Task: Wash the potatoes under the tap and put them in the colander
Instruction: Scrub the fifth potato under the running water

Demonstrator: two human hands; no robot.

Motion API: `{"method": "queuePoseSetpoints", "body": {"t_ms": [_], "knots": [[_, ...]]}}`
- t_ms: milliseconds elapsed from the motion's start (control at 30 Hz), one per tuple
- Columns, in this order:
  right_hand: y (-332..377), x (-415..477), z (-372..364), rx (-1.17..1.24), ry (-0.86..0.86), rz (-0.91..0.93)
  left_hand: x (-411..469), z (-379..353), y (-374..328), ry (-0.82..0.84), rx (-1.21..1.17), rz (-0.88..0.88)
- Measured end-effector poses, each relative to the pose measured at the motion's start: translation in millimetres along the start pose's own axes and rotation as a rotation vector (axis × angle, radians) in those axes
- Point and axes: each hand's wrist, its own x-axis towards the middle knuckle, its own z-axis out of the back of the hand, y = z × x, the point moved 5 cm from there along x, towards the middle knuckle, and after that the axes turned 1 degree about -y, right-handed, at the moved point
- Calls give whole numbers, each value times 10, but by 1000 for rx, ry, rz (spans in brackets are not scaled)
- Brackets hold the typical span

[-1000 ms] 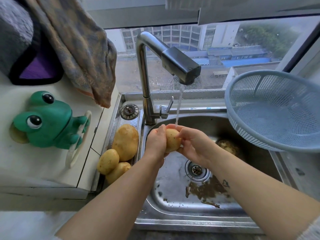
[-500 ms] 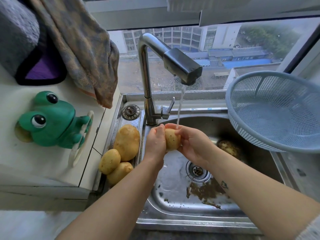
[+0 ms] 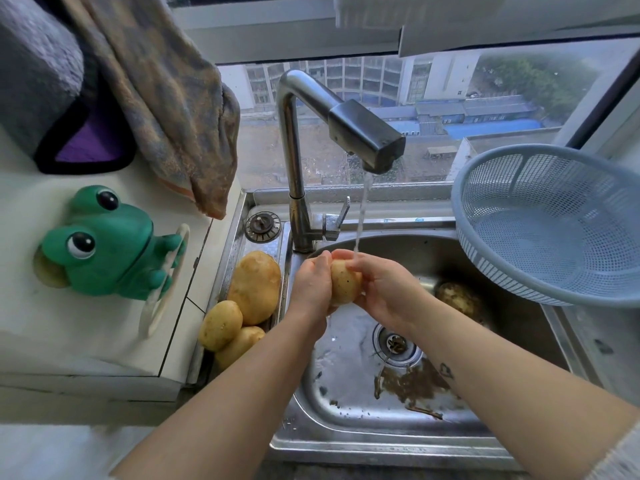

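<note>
A small yellow potato [image 3: 344,284] is held over the steel sink [image 3: 346,441] under the thin stream running from the tap [image 3: 367,138]. My left hand [image 3: 311,284] grips its left side and my right hand [image 3: 384,289] curls round its right side. Three more potatoes [image 3: 254,287] lie on the sink's left ledge. A dirty potato [image 3: 457,299] rests in the basin at the right, partly under the colander. The blue colander [image 3: 554,223] stands tilted on the sink's right rim with nothing in it.
Brown dirt lies on the basin floor near the drain [image 3: 396,344]. A green frog holder [image 3: 104,244] sticks to the white wall on the left, and a towel [image 3: 166,98] hangs above it. The window sill runs behind the tap.
The potato has turned more upright between my hands under the stream. Both hands stay in the same place.
</note>
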Motion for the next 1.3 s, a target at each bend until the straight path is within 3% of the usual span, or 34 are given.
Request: {"method": "queuePoseSetpoints", "body": {"t_ms": [167, 367, 467, 600, 733, 967, 1133, 1200, 1300], "knots": [[84, -22, -40, -613, 13, 277, -110, -63, 42, 96, -126, 304], [100, -54, 30, -721, 125, 380, -132, -30, 56, 217, -147, 448], [126, -38, 59, -751, 78, 405, -193, -57, 28, 289, -161, 461], [246, -2, 60, -695, -133, 331, -230, -103, 24, 335, -183, 313], [262, 96, 60, -620, -166, 149, -258, -100, 84, 340, -60, 126], [227, 74, 55, -218, -1, 57, -299, -93, 91, 391, -158, 288], [200, 112, 51, -93, -102, 52, -294, -92, -19, 373, -51, 359], [205, 146, 89, -15, -220, 49, -276, -105, -65, 296, -63, 272], [246, 188, 169, 49, -366, 95, -263, -132, -123, 250, 5, -13]]}}
